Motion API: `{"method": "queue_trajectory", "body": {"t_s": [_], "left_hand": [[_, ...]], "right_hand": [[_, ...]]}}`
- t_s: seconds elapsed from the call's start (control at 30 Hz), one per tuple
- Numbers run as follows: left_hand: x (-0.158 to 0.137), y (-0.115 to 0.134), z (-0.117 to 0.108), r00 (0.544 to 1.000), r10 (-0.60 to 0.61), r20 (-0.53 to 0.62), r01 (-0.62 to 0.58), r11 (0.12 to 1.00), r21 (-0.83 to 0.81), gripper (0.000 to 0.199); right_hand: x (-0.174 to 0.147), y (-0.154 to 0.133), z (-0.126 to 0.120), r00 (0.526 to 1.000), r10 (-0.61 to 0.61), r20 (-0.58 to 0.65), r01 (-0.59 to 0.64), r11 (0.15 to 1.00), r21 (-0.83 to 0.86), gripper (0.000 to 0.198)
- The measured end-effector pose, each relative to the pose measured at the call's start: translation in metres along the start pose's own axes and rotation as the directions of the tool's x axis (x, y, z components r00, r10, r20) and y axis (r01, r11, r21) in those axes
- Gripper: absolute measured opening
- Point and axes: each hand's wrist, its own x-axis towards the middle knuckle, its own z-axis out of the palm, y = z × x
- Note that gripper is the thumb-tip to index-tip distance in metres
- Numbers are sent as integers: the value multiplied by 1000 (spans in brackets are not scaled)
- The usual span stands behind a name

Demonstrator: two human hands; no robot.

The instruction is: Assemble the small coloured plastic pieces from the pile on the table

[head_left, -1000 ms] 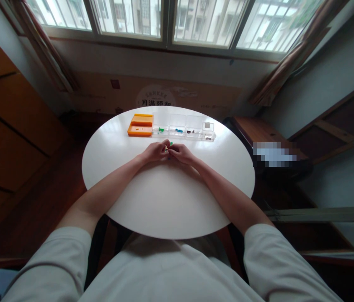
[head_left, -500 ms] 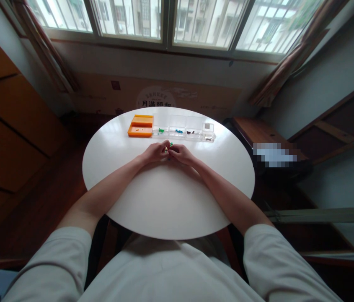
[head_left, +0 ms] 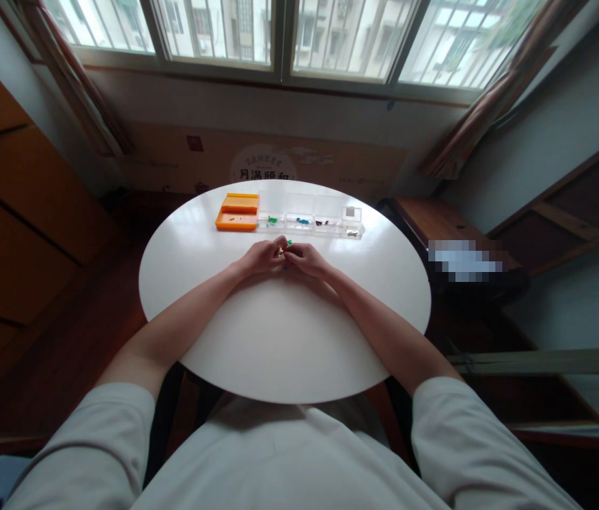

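At the middle of the white round table (head_left: 278, 340) my left hand (head_left: 261, 257) and my right hand (head_left: 308, 260) meet, fingertips together. Both are closed around a small green piece (head_left: 289, 244), which peeks out between them with a paler bit beside it; the fingers hide most of it and its kind is too small to tell. Just beyond the hands lies a row of clear plastic compartments (head_left: 307, 231). Inside are small green bits (head_left: 272, 219), blue bits (head_left: 303, 221) and dark bits (head_left: 322, 223). An orange open case (head_left: 237, 227) with a few tiny orange pieces adjoins the row's left end.
A wooden stand (head_left: 437, 216) with a blurred-out pale item (head_left: 463, 262) is to the right of the table. Behind the table is a printed cardboard panel (head_left: 161, 156) below the window. Orange-brown cabinets (head_left: 17, 212) line the left side.
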Motion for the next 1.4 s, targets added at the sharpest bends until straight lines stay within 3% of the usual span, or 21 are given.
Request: {"method": "queue_trajectory", "body": {"t_s": [1.4], "left_hand": [[1,-1,1,1000,-2,-13,2,1000,10,26]], "right_hand": [[3,14,2,1000,-14,-21,15,999,50,25]]}}
